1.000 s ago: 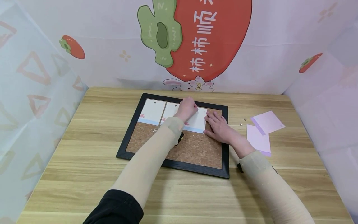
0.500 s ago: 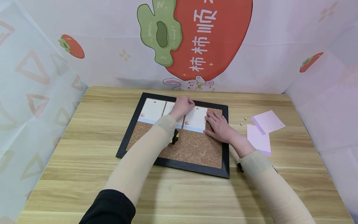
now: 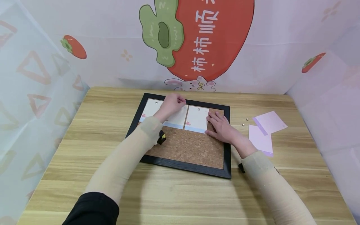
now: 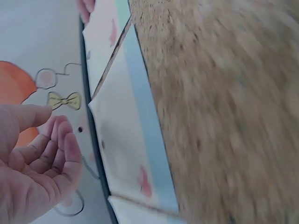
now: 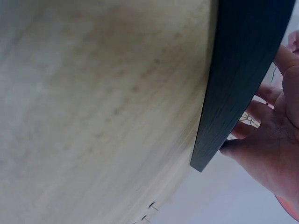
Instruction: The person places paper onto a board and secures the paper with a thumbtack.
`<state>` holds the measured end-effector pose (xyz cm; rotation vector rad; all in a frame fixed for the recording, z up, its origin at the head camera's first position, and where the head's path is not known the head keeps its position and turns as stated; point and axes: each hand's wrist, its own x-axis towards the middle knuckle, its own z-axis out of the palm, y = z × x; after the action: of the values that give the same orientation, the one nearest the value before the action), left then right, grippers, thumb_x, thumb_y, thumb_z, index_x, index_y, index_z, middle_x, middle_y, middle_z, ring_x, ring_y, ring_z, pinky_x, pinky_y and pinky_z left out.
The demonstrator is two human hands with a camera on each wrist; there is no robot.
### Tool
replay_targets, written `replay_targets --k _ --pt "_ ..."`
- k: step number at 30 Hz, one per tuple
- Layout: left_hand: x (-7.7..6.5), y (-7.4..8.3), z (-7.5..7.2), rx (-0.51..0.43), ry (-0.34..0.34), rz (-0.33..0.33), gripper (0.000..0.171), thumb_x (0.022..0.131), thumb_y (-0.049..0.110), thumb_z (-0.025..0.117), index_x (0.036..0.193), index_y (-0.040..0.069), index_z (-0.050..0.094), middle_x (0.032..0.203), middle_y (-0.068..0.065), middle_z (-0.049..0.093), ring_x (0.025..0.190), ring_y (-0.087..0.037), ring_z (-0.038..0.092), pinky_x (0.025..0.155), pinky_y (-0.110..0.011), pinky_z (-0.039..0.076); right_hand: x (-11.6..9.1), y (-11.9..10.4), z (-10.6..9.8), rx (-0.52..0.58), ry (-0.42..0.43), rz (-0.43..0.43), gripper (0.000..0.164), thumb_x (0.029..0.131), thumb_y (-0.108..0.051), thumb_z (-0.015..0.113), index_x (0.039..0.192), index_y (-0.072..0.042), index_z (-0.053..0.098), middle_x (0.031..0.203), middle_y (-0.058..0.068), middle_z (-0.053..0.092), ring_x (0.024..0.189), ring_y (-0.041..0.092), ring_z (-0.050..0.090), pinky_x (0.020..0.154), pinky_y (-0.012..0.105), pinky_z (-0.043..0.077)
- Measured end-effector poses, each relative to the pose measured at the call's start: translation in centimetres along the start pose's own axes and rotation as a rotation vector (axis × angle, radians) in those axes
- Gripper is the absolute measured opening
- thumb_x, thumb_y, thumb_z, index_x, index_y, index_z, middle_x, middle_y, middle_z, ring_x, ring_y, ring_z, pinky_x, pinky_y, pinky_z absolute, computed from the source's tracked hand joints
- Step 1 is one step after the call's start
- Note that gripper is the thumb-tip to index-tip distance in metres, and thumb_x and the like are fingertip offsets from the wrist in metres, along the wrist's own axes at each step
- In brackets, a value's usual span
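A black-framed cork board (image 3: 188,147) lies flat on the table, with three white, blue-edged cards in a row along its top. A pin shows near the top of the right card (image 3: 197,119) and of the left card (image 3: 149,110). My left hand (image 3: 170,106) is over the middle card (image 3: 177,120), hiding part of it. In the left wrist view its fingers (image 4: 65,144) are loosely curled, thumb and forefinger apart, holding nothing. My right hand (image 3: 220,128) rests with spread fingers on the cork beside the right card. The right wrist view shows it past the frame (image 5: 233,84).
Two purple-edged note cards, one (image 3: 270,122) overlapping the other (image 3: 259,137), lie on the table right of the board. Two small pins (image 3: 243,125) lie between them and the frame. A printed cloth backdrop (image 3: 107,62) stands behind the table.
My left hand has moved left from between the middle and right cards, over the middle one, uncovering the right card and its pin. My right hand has stayed in place.
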<state>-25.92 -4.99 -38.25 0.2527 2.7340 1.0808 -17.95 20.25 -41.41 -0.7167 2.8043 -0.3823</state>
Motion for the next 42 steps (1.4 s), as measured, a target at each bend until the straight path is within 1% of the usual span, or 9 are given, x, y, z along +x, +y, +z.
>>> replay_targets --k 7,10,14,17,22,26,29,35,42 --pt "-2.1 -1.6 -2.5 0.061 -0.020 0.029 0.025 0.099 0.023 0.061 0.117 0.007 0.068 0.115 -0.011 0.071 0.105 -0.024 0.066 0.090 -0.038 0.054 -0.1 0.3 -0.2 0.016 0.024 -0.029 0.068 0.097 -0.031 0.066 0.149 0.003 0.041 0.162 0.027 0.026 0.150 0.050 0.020 0.115 0.070 0.025" --pt "-3.2 -2.4 -3.5 0.102 -0.038 0.031 0.030 0.099 0.023 0.061 0.123 0.004 0.065 0.119 -0.013 0.069 0.109 -0.026 0.065 0.092 -0.041 0.054 -0.1 0.4 -0.2 0.009 0.047 -0.044 0.067 0.095 -0.030 0.069 0.147 0.004 0.044 0.160 0.029 0.029 0.148 0.050 0.024 0.115 0.068 0.027" --pt "-4.4 -3.7 -4.6 0.146 -0.033 0.044 0.033 0.099 0.023 0.062 0.125 0.003 0.063 0.121 -0.015 0.069 0.112 -0.028 0.066 0.094 -0.043 0.054 -0.1 0.5 -0.1 -0.005 0.076 -0.067 0.065 0.094 -0.028 0.071 0.145 0.005 0.047 0.156 0.030 0.033 0.145 0.049 0.031 0.116 0.064 0.030" --pt "-5.2 -4.7 -5.3 0.153 -0.021 0.054 0.033 0.099 0.021 0.061 0.125 0.002 0.062 0.124 -0.016 0.067 0.113 -0.031 0.065 0.096 -0.045 0.053 -0.1 0.6 -0.1 -0.006 0.091 -0.077 0.065 0.093 -0.028 0.071 0.144 0.005 0.048 0.154 0.031 0.035 0.142 0.047 0.036 0.116 0.062 0.031" --pt "-6.5 -6.3 -6.6 0.140 -0.044 0.067 0.034 0.100 0.017 0.058 0.130 -0.001 0.059 0.131 -0.021 0.061 0.116 -0.037 0.061 0.100 -0.050 0.050 -0.1 0.5 0.0 -0.001 0.121 -0.098 0.065 0.092 -0.028 0.073 0.142 0.006 0.050 0.151 0.031 0.038 0.139 0.046 0.040 0.115 0.060 0.034" --pt "-7.8 -7.6 -7.9 0.149 -0.060 0.044 0.037 0.101 0.017 0.056 0.133 -0.001 0.057 0.132 -0.023 0.059 0.116 -0.037 0.057 0.101 -0.052 0.047 -0.6 0.4 -0.1 0.013 0.118 -0.112 0.066 0.092 -0.027 0.073 0.143 0.007 0.049 0.153 0.031 0.036 0.141 0.047 0.038 0.115 0.060 0.034" --pt "-8.8 -8.8 -8.7 0.149 -0.065 0.018 0.038 0.102 0.018 0.056 0.134 -0.002 0.055 0.133 -0.024 0.058 0.117 -0.038 0.055 0.101 -0.054 0.045 -1.4 0.4 -0.3 0.032 0.091 -0.088 0.066 0.092 -0.026 0.073 0.144 0.007 0.047 0.155 0.031 0.033 0.144 0.048 0.033 0.117 0.060 0.031" --pt "-10.6 -11.5 -9.9 0.134 -0.075 -0.032 0.045 0.102 0.019 0.056 0.141 -0.003 0.048 0.143 -0.027 0.050 0.126 -0.046 0.052 0.104 -0.058 0.044 -3.3 0.3 -0.8 0.080 0.043 -0.009 0.069 0.090 -0.024 0.075 0.146 0.004 0.046 0.156 0.033 0.032 0.145 0.052 0.028 0.117 0.062 0.029" --pt "-11.6 -13.1 -10.5 0.100 -0.099 -0.088 0.061 0.100 0.018 0.059 0.149 -0.009 0.034 0.145 -0.033 0.044 0.130 -0.050 0.048 0.106 -0.060 0.044 -4.9 0.1 -1.0 0.140 0.008 0.069 0.075 0.087 -0.022 0.078 0.149 0.002 0.043 0.159 0.032 0.026 0.146 0.053 0.022 0.116 0.064 0.029"
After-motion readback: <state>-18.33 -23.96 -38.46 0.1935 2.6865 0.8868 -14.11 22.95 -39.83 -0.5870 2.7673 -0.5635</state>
